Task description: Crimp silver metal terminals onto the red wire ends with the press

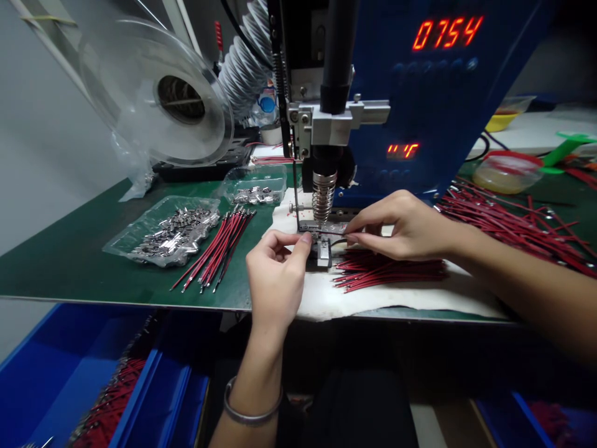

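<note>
My left hand (278, 270) is pinched, thumb against forefinger, at the left side of the small metal fixture (323, 254). Whatever sits between those fingertips is too small to make out. From the right, my right hand (403, 227) grips a thin red-and-black wire (336, 241) between thumb and fingers, its far end reaching into the fixture. Right above stands the soldering head (323, 193) with its spring-wrapped tip. Under my right hand a bundle of red and black wires (392, 274) lies on a white cloth (373, 305).
Left on the green table (69, 249) are a clear tray of metal connectors (175, 230), a smaller tray (255, 190) and wires with metal ends (217, 249). A large wire pile (517, 224) lies right. Behind rises a blue machine (405, 81); blue bins (60, 361) sit below.
</note>
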`<action>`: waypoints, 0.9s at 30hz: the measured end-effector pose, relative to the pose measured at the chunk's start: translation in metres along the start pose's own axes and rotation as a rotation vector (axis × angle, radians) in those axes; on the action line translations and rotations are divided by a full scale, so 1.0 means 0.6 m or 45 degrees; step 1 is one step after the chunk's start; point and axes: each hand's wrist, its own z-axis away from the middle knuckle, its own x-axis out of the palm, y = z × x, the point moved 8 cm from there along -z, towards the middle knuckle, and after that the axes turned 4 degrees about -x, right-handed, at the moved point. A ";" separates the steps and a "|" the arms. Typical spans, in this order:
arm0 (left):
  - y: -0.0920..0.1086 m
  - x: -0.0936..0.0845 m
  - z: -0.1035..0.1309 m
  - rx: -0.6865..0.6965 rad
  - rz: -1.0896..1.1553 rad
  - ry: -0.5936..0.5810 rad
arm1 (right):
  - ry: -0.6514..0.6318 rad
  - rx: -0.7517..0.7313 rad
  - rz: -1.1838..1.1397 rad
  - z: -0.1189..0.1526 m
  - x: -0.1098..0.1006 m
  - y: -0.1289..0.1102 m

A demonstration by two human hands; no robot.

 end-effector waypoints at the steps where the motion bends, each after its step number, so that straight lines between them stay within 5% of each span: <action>1: 0.000 0.000 0.000 0.006 0.004 -0.001 | -0.011 -0.008 -0.010 0.000 0.001 -0.001; 13: -0.001 0.002 -0.001 0.022 0.002 -0.018 | -0.146 -0.038 -0.075 0.001 0.012 -0.005; 27: -0.003 0.003 -0.002 0.006 -0.017 -0.016 | 0.025 -0.025 -0.040 -0.008 0.013 -0.017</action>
